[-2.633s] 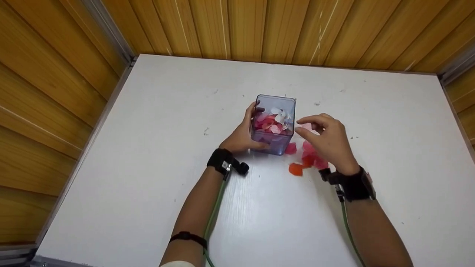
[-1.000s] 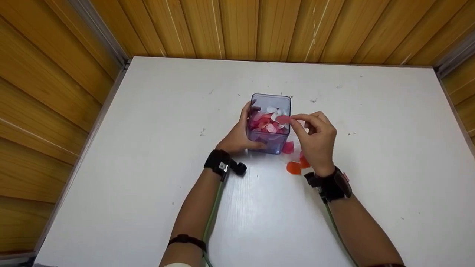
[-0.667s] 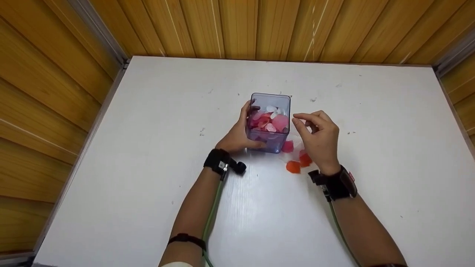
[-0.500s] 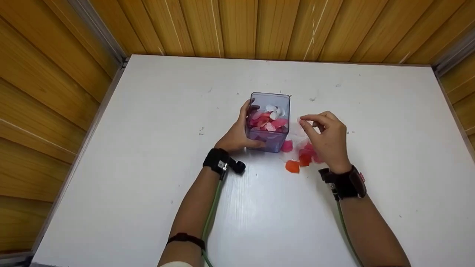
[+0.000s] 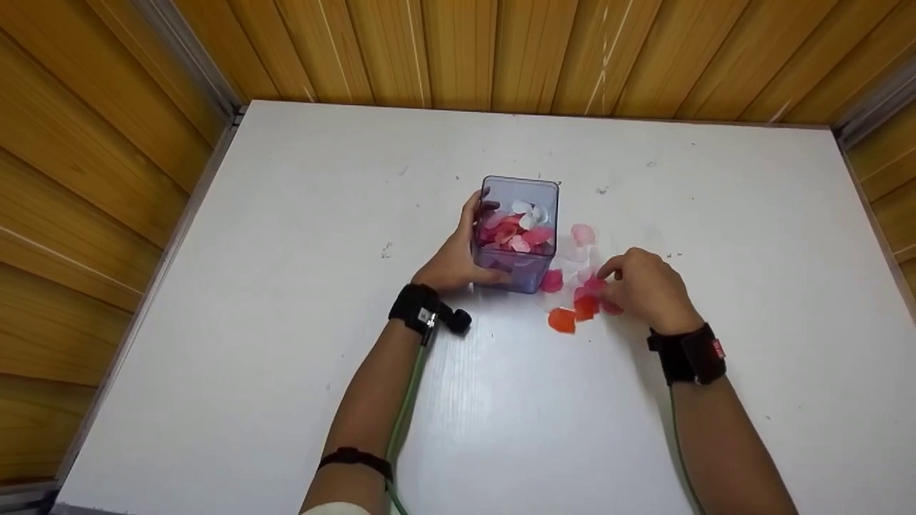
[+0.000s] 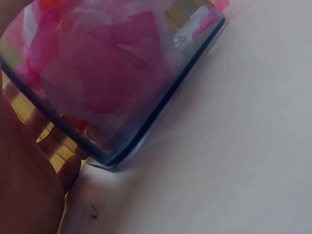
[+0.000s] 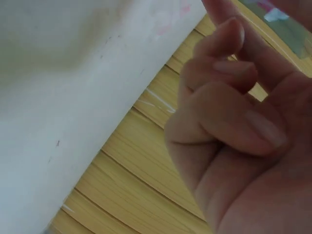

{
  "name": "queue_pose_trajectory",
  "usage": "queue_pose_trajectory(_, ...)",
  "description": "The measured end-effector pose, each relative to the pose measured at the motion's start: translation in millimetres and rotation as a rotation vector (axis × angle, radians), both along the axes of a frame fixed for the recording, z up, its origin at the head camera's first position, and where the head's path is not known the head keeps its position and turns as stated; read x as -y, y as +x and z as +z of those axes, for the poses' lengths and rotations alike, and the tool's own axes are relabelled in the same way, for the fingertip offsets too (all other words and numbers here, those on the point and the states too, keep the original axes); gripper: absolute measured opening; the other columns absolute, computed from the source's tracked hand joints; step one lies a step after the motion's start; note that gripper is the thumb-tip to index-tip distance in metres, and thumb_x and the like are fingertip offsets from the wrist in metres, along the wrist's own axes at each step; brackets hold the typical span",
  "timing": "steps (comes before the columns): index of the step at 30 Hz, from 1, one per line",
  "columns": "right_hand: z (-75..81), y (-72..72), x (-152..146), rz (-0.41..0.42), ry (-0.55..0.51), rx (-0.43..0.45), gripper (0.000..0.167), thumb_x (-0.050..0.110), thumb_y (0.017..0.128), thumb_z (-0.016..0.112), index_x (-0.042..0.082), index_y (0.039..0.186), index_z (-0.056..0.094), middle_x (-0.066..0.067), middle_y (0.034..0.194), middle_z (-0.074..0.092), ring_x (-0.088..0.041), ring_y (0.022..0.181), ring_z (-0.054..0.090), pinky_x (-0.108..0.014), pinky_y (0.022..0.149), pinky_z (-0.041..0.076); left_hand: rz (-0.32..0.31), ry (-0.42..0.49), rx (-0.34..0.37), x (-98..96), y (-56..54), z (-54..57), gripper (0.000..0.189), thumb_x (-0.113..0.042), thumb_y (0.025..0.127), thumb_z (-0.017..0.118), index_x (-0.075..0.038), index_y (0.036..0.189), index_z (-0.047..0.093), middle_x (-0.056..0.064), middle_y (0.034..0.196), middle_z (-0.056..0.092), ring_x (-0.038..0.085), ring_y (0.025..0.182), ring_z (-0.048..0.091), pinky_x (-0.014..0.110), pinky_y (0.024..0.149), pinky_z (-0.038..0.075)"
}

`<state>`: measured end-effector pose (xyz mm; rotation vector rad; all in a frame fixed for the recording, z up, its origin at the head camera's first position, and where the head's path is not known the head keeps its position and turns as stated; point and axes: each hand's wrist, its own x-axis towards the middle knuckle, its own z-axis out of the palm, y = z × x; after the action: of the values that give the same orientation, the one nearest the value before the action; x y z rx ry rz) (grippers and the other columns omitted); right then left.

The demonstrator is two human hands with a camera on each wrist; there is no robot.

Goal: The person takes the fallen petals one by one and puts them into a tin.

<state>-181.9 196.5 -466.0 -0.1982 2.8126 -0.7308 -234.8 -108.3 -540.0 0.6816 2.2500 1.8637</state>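
My left hand (image 5: 458, 257) grips a clear bluish plastic box (image 5: 517, 272), thumb across the near side and fingers round the left. Inside the box lie many artificial petals (image 5: 519, 227), pink, red and white; through its wall, pink petals (image 6: 117, 68) show in the left wrist view. My right hand (image 5: 647, 290) reaches down over loose pink petals (image 5: 590, 286) right of the box, thumb and index finger apart beside them. In the right wrist view, the other fingers (image 7: 224, 112) curl toward the palm; the contact at the fingertips is out of view.
Two orange petals (image 5: 562, 320) lie at the front of the scatter. A pale pink petal (image 5: 583, 234) and a deep pink petal (image 5: 552, 280) lie close to the box on the white table (image 5: 322, 214). Wood-patterned panels (image 5: 458, 54) stand behind it.
A pink petal held by my right hand dropped into the box. The right hand then moved right and down toward the loose petals. My left hand keeps hold of the box in place.
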Motion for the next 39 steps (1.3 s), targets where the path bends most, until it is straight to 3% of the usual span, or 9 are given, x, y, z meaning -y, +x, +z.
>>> queue_pose_trajectory(7, 1.3, 0.3, 1, -0.013, 0.01, -0.093, 0.016, 0.009, 0.094, 0.071, -0.001, 0.103, 0.08, -0.019, 0.095, 0.062, -0.034, 0.089, 0.055, -0.043, 0.069, 0.048, 0.004, -0.009, 0.002, 0.8, -0.8, 1.7, 0.137, -0.024, 0.066, 0.096, -0.022, 0.164, 0.001, 0.001, 0.16, 0.03, 0.011, 0.146, 0.031, 0.036, 0.123, 0.025)
queue_pose_trajectory(12, 6.8, 4.0, 2, -0.043, -0.058, -0.239, 0.015, 0.011, 0.094, 0.074, 0.002, 0.103, 0.081, -0.017, 0.092, 0.061, -0.032, 0.085, 0.055, -0.042, 0.067, 0.045, -0.01, 0.01, -0.002, 0.8, -2.1, 1.9, 0.136, -0.022, 0.067, 0.095, -0.022, 0.164, 0.0, 0.001, 0.16, 0.029, 0.011, 0.146, 0.031, 0.034, 0.123, 0.025)
queue_pose_trajectory(21, 19.0, 11.0, 24, -0.111, -0.301, -0.577, 0.012, 0.006, 0.092, 0.077, 0.0, 0.102, 0.08, -0.015, 0.08, 0.056, -0.022, 0.078, 0.048, -0.031, 0.066, 0.035, -0.003, 0.013, 0.006, 0.9, -1.0, 3.6, 0.137, -0.022, 0.065, 0.096, -0.023, 0.164, 0.001, 0.001, 0.16, 0.03, 0.012, 0.145, 0.033, 0.035, 0.122, 0.026)
queue_pose_trajectory(26, 26.0, 17.8, 49, -0.072, -0.484, -0.702, 0.012, 0.005, 0.089, 0.081, 0.001, 0.1, 0.081, -0.016, 0.08, 0.055, -0.016, 0.075, 0.046, -0.022, 0.059, 0.034, -0.003, 0.005, 0.012, 0.1, 0.3, 4.5, 0.137, -0.023, 0.065, 0.097, -0.024, 0.164, 0.002, 0.0, 0.159, 0.03, 0.012, 0.145, 0.034, 0.036, 0.122, 0.026)
queue_pose_trajectory(29, 24.4, 17.8, 64, -0.024, -0.547, -0.713, 0.011, 0.005, 0.089, 0.081, 0.002, 0.101, 0.081, -0.013, 0.08, 0.053, -0.016, 0.073, 0.044, -0.021, 0.058, 0.033, -0.007, 0.014, 0.016, -0.4, 0.7, 4.7, 0.136, -0.023, 0.066, 0.096, -0.025, 0.164, 0.002, 0.001, 0.159, 0.03, 0.012, 0.144, 0.035, 0.035, 0.122, 0.027)
queue_pose_trajectory(33, 19.1, 15.3, 77, 0.019, -0.547, -0.656, 0.013, 0.008, 0.09, 0.081, 0.006, 0.103, 0.082, -0.005, 0.08, 0.051, -0.015, 0.074, 0.043, -0.023, 0.06, 0.031, -0.001, 0.013, 0.011, -0.1, 0.6, 3.3, 0.135, -0.024, 0.067, 0.095, -0.025, 0.164, 0.002, 0.001, 0.16, 0.03, 0.012, 0.144, 0.035, 0.037, 0.122, 0.027)
queue_pose_trajectory(39, 20.0, 14.3, 75, 0.009, -0.537, -0.641, 0.013, 0.009, 0.089, 0.082, 0.005, 0.102, 0.082, -0.005, 0.079, 0.05, -0.015, 0.074, 0.043, -0.023, 0.06, 0.031, 0.006, -0.012, 0.008, 0.7, 0.2, 0.7, 0.136, -0.029, 0.067, 0.095, -0.025, 0.164, 0.0, 0.001, 0.161, 0.029, 0.012, 0.145, 0.033, 0.039, 0.122, 0.026)
